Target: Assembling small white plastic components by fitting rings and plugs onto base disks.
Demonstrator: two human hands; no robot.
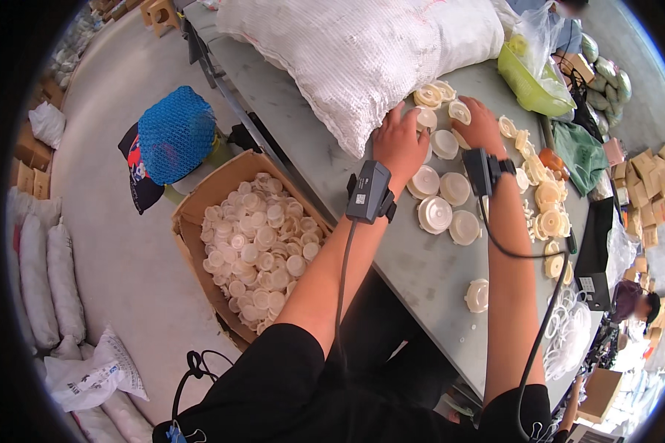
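Observation:
Both of my hands reach forward over a grey table [391, 258] strewn with cream-white round plastic lids [436, 214]. My left hand [400, 140] lies palm down, its fingertips touching a lid [425, 118] beside the big white woven sack [362, 52]. My right hand [480, 122] lies over the lids too, fingers curled around one lid [459, 112]. Each wrist carries a black device [369, 193] with a cable running back along my arm.
A cardboard box [199, 193] full of the same lids stands on the floor left of the table. A blue mesh-covered stool [176, 133] is behind it. A green basket [528, 85], more lids and rings lie along the table's right side. Sacks line the floor at left.

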